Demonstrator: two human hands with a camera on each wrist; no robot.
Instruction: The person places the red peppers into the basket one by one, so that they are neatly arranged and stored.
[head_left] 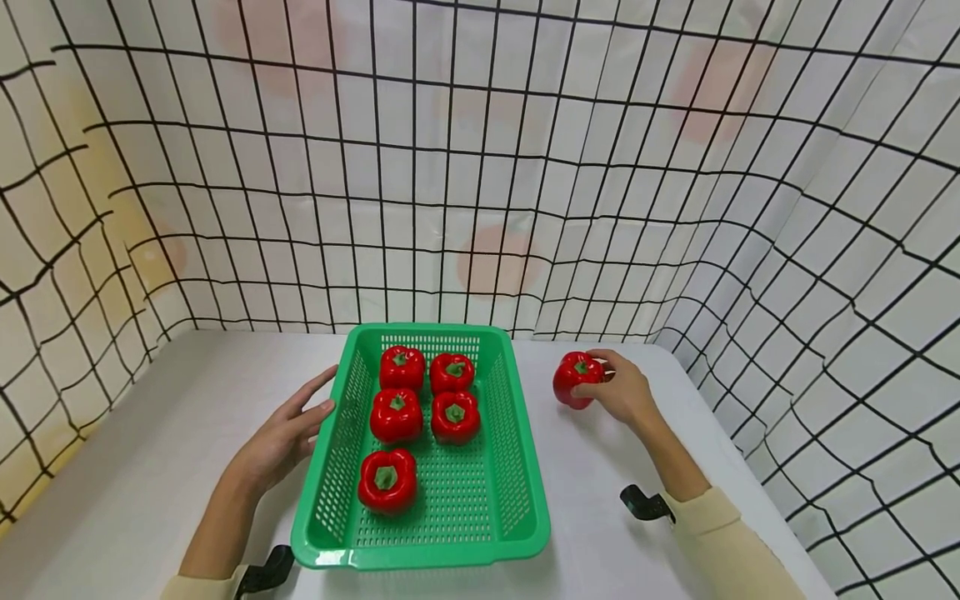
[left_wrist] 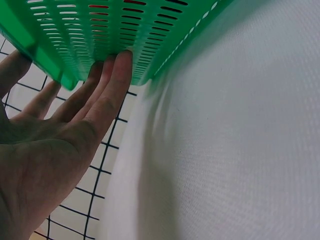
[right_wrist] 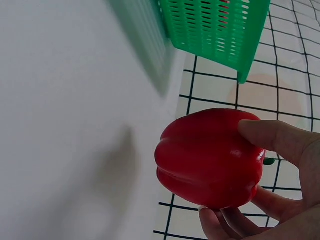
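A green plastic basket (head_left: 420,554) with slotted walls holds several red bell peppers (head_left: 387,482), mostly along its left and far parts, stems up. My left hand (head_left: 279,442) rests its fingers against the basket's left side. In the left wrist view those fingers (left_wrist: 107,85) are fairly straight and touch the slotted wall below the rim. To the right of the basket, my right hand (head_left: 621,388) holds another red bell pepper (right_wrist: 212,157) between thumb and fingers. In the right wrist view its green stem points toward the palm, and a shadow falls on the white surface beside it.
A white-covered table (head_left: 600,533) lies under the basket. White walls with a black wire grid (head_left: 450,167) stand behind and on both sides. Black wrist devices (head_left: 645,503) sit at both cuffs. The basket's near right part shows bare green floor.
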